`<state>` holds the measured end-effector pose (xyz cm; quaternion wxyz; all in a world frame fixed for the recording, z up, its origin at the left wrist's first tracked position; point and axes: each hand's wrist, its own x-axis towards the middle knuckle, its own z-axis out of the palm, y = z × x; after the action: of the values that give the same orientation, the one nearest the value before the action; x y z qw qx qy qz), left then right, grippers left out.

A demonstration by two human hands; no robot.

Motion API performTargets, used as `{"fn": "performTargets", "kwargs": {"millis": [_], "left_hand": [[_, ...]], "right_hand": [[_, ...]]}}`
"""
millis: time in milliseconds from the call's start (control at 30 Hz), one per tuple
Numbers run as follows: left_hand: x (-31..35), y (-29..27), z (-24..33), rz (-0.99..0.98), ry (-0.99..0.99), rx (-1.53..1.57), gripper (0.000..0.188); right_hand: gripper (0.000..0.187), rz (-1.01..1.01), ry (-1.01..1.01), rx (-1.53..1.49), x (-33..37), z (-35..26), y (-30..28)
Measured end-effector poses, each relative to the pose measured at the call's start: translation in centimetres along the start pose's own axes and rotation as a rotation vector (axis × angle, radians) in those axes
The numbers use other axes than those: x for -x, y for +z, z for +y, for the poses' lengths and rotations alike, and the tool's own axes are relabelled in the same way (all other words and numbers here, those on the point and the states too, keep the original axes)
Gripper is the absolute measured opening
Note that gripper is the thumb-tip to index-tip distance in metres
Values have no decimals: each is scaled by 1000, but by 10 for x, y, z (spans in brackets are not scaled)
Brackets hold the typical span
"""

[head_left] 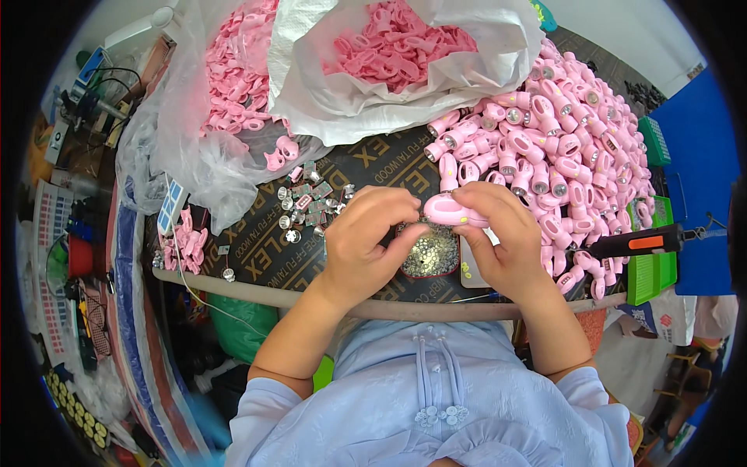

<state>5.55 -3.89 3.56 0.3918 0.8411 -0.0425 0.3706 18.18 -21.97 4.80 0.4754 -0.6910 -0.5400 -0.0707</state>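
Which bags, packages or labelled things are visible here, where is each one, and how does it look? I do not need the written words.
White woven sack: top centre, open, full of pink plastic parts.
Clear plastic bag: upper left, crumpled, holding more pink parts.
Printed board: under the left hand and right hand, dark brown with orange lettering.
Small blue and white packet: left edge of the board, flat, rectangular.

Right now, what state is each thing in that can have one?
Left hand: gripping the pink torch.
Right hand: gripping the same torch.
Pink torch: held above the table, lying sideways.
White sack: open, full of pink parts.
Clear bag: open, spilling pink parts.
Screwdriver: lying unused.
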Motion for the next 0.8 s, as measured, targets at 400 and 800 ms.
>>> {"fn": "performTargets", "kwargs": {"millis": [400,800], "left_hand": [[-9,-4,2,-168,183,-54,47],[-2,3,-23,-508,-609,362,22]], "right_hand": [[38,-84,174,-246,4,-7,-4],[26,-426,847,-656,-12,11,12]]}}
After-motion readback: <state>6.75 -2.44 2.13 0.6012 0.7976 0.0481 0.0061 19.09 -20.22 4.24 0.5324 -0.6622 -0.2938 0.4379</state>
